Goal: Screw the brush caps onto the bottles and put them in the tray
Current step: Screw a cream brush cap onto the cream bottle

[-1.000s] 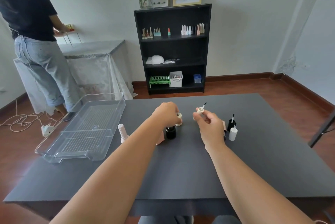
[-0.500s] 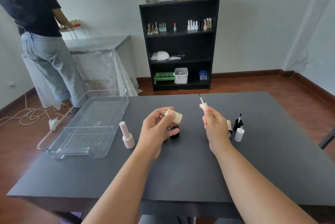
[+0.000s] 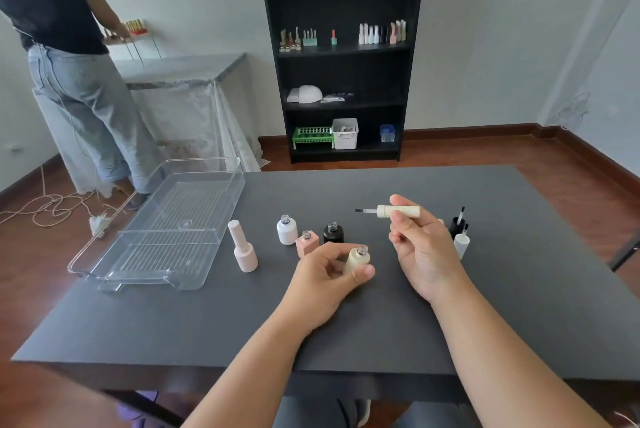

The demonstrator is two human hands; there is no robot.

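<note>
Left hand (image 3: 325, 275) lowered, cream bottle (image 3: 357, 259) now upright, brush cap (image 3: 398, 211) turned sideways, brush pointing left.

Your two arms are bare from the elbows down, no sleeves in view. Left hand (image 3: 323, 277) and right hand (image 3: 420, 247): no rings, no watch, no bands, no gloves. Nails look short and plain. At the bottom edge, under the table, you've got dark gray pants on, I think, but it's dim down there.
</note>
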